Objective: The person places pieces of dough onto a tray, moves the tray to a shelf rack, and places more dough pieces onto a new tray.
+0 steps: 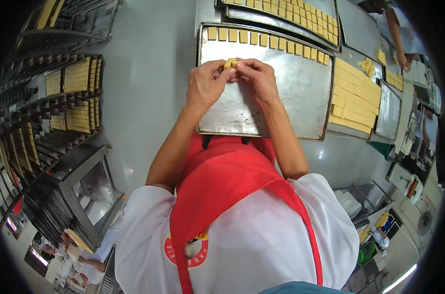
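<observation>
Both hands meet over the left part of a metal baking tray (286,93), just below its row of dough pieces (254,37). My left hand (206,84) pinches a small yellow dough piece (228,64) between thumb and fingers. Fingers of my right hand (259,78) close on the same spot from the other side. A seam shows in the dough there, and I cannot tell whether it is one piece or two pressed together. The row on the tray runs along its far edge, each small block set slightly apart.
Behind stands another tray of dough pieces (301,14) in close rows. To the right lies a sheet of cut dough strips (354,98), with dough scraps (367,66) beyond. Tray racks (75,93) stand at left. A co-worker's arm (395,36) reaches in at the far right.
</observation>
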`<control>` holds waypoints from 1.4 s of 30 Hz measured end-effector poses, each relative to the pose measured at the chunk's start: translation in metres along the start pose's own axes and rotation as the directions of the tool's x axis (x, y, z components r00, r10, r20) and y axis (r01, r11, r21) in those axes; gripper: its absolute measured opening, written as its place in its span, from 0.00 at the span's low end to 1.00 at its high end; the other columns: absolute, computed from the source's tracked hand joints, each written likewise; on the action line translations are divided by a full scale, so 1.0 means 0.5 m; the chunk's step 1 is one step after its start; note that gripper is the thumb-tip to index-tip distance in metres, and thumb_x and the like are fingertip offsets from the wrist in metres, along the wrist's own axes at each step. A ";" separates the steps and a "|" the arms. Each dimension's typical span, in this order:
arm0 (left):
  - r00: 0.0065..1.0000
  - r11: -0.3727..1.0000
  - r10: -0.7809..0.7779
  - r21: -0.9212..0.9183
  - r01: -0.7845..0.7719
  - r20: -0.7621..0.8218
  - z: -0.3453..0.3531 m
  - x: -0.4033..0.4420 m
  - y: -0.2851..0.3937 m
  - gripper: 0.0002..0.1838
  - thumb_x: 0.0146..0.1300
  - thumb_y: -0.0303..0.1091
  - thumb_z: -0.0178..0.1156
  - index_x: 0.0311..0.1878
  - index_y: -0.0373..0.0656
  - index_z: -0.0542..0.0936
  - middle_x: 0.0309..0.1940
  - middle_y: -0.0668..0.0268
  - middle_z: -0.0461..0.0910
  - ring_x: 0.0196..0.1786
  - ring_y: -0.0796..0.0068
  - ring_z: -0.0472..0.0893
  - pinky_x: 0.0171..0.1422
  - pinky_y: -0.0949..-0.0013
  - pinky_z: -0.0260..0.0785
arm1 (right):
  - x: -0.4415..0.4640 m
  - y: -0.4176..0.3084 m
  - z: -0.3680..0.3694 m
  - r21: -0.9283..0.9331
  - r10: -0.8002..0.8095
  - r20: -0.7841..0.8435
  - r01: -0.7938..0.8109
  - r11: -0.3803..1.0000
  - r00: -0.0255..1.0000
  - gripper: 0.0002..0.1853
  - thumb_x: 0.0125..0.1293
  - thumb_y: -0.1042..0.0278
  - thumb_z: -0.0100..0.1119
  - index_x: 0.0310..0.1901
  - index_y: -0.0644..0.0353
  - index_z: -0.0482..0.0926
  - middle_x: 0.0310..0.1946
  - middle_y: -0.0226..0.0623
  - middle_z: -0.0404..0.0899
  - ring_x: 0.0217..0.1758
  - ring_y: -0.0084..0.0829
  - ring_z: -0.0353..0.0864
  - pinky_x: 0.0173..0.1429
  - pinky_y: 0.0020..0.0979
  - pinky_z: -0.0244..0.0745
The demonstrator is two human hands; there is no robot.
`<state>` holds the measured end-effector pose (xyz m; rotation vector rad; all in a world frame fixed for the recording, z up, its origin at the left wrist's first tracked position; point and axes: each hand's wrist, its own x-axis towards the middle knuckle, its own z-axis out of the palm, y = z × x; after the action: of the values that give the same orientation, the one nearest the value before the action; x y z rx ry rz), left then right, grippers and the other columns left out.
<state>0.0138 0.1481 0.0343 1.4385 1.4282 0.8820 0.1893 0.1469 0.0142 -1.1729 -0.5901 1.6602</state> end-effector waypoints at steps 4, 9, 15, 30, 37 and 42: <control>0.937 0.915 0.326 0.290 -0.279 -0.126 -0.029 0.036 -0.032 0.11 0.64 0.35 0.72 0.47 0.42 0.88 0.34 0.60 0.86 0.34 0.58 0.85 0.40 0.60 0.78 | 0.041 0.007 0.028 -0.325 -0.337 -0.003 0.317 0.891 0.942 0.07 0.69 0.71 0.71 0.44 0.64 0.88 0.48 0.37 0.87 0.40 0.26 0.87 0.42 0.27 0.84; 0.819 0.711 0.565 0.562 -0.422 -0.099 -0.033 0.083 -0.077 0.07 0.63 0.32 0.72 0.44 0.47 0.88 0.39 0.65 0.85 0.37 0.57 0.86 0.39 0.57 0.77 | 0.083 0.025 0.042 -0.834 -0.713 0.278 0.529 0.153 0.644 0.08 0.60 0.70 0.74 0.41 0.56 0.89 0.39 0.35 0.84 0.38 0.40 0.84 0.43 0.35 0.79; 0.837 0.723 0.539 0.561 -0.403 -0.093 -0.020 0.091 -0.097 0.07 0.63 0.34 0.72 0.44 0.49 0.88 0.38 0.66 0.83 0.38 0.57 0.85 0.41 0.57 0.78 | 0.087 0.039 0.045 -0.847 -0.716 0.425 0.522 -0.099 0.554 0.06 0.58 0.69 0.73 0.38 0.54 0.89 0.39 0.33 0.85 0.42 0.41 0.82 0.48 0.42 0.76; 0.870 0.711 0.479 0.633 -0.306 -0.117 0.014 0.031 -0.031 0.14 0.67 0.35 0.69 0.54 0.45 0.87 0.44 0.59 0.83 0.45 0.54 0.84 0.49 0.55 0.77 | 0.005 -0.022 -0.052 -0.817 -0.727 0.405 0.576 -0.016 0.555 0.14 0.58 0.72 0.70 0.47 0.59 0.85 0.48 0.42 0.83 0.52 0.48 0.81 0.57 0.46 0.76; 0.912 0.772 0.406 0.554 -0.311 -0.054 0.121 -0.028 0.011 0.15 0.66 0.32 0.70 0.54 0.40 0.87 0.46 0.56 0.84 0.46 0.53 0.85 0.50 0.57 0.77 | -0.141 -0.169 -0.509 -0.999 -0.905 0.011 0.041 0.007 0.426 0.16 0.62 0.68 0.71 0.50 0.63 0.87 0.55 0.50 0.86 0.59 0.49 0.84 0.65 0.44 0.79; 0.902 0.782 0.432 0.493 -0.382 0.014 0.222 -0.043 0.067 0.13 0.65 0.31 0.70 0.52 0.38 0.87 0.44 0.55 0.84 0.44 0.54 0.84 0.50 0.58 0.77 | -0.234 -0.273 -1.011 -0.869 -0.914 -0.133 -0.489 -0.079 0.384 0.30 0.64 0.50 0.69 0.57 0.69 0.82 0.52 0.59 0.84 0.60 0.56 0.81 0.71 0.49 0.73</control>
<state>0.1274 0.1167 0.0299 2.1778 1.5053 0.9010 0.7094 0.0246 -0.0365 -2.4132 -1.2859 -0.6140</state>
